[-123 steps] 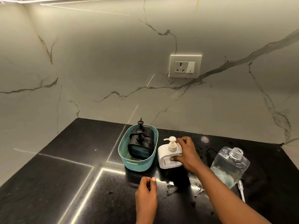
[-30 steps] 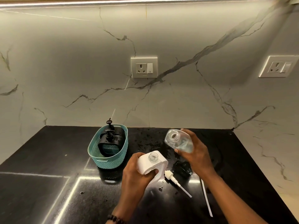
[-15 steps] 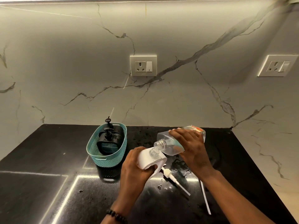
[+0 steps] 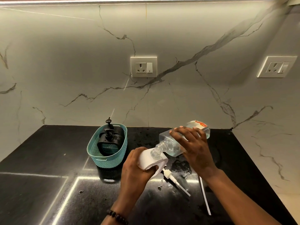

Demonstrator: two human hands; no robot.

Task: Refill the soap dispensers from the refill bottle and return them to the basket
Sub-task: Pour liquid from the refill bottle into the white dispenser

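My left hand (image 4: 135,164) grips the white soap dispenser (image 4: 149,159), tilted, above the black counter, its pump off and its clear neck open. My right hand (image 4: 193,146) holds the clear refill bottle (image 4: 172,143) tipped nearly flat, with its threaded mouth touching the dispenser's neck. The dispenser's white pump (image 4: 175,182) lies on the counter just below my hands. Left of them stands a teal basket (image 4: 107,161) holding two black dispensers (image 4: 108,142).
A long white tube (image 4: 204,195) lies on the counter to the right of the pump. Wet spots and small crumbs dot the black counter (image 4: 48,159) around my hands. A marble wall with two sockets (image 4: 143,67) rises behind.
The pump came off the white dispenser and my left hand lifted it. My right hand picked up the refill bottle and tipped it down until its mouth met the dispenser's neck.
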